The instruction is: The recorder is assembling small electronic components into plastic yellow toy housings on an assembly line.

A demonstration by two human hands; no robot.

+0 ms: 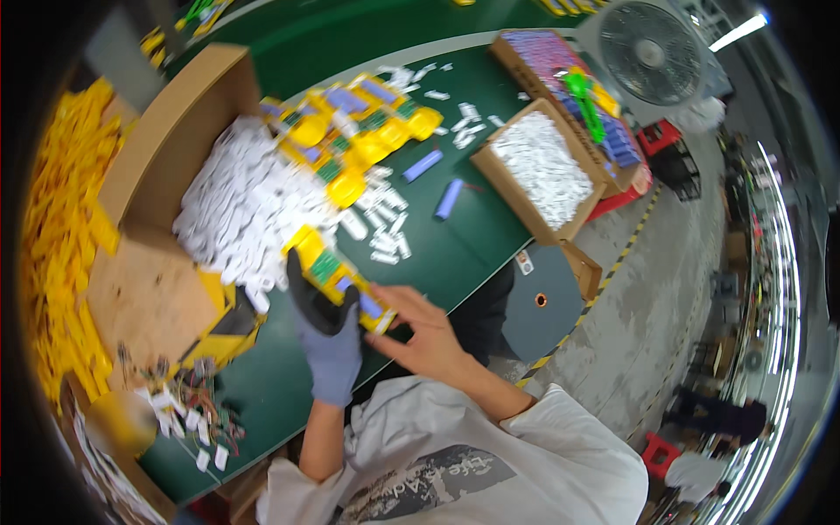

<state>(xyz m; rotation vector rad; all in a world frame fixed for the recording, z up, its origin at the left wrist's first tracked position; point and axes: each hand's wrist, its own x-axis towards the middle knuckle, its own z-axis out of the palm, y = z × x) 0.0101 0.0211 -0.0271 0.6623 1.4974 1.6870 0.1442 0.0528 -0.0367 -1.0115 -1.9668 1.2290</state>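
My left hand (322, 317), in a grey glove with black fingers, grips a yellow plastic housing (305, 240) from its left side. A green circuit board (326, 265) sits in the housing, with a purple battery cell (371, 306) fitted nearer my body. My bare right hand (429, 337) closes its thumb and fingers around the housing's near end; the exact fingertip contact is blurred. Beyond my hands lie several similar yellow housings (391, 136) with boards and cells. Two loose purple cells (423, 166) rest on the green table (468, 254) to their right.
A tipped cardboard box (166, 131) spills white plastic pieces (249, 192) at left, beside a heap of yellow parts (66, 236). Wires with white connectors (197, 411) lie near left. Right are a box of small white pieces (541, 166), a box of purple cells (535, 52) and a fan (649, 52).
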